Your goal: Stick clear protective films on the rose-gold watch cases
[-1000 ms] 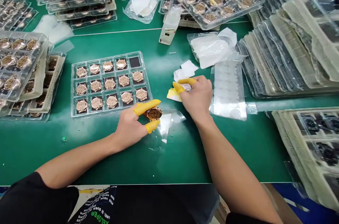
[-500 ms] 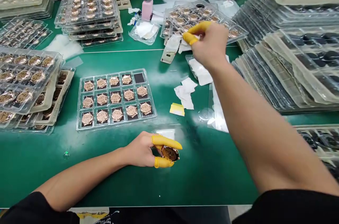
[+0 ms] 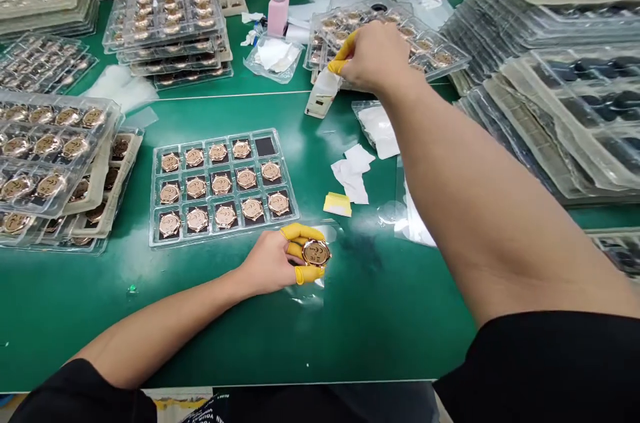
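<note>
My left hand (image 3: 273,256), in yellow finger cots, grips a rose-gold watch head (image 3: 316,253) by its edges, with its marked back facing up. Farther back, my right hand (image 3: 370,59) pinches the top of a white tissue (image 3: 327,81) between yellow-covered fingertips. The tissue hangs over a small pale box (image 3: 317,104); its upper end is partly hidden by the fingers. Beyond my left hand lies a clear compartment tray (image 3: 225,226) of rose-gold watch heads, back side up. Its far right compartment (image 3: 265,147) shows only a dark pad.
Stacked watch trays stand left (image 3: 55,156) and back left (image 3: 170,9); tall tray stacks (image 3: 565,123) rise at right. White scraps (image 3: 351,173), a yellow-white pad (image 3: 337,204) and a pink bottle (image 3: 278,13) are on the green table (image 3: 240,349). Two people sit opposite.
My left hand has risen slightly and tilted the watch head so its back shows fully. My right hand has moved left, bringing its fingertips to the tissue over the box.
</note>
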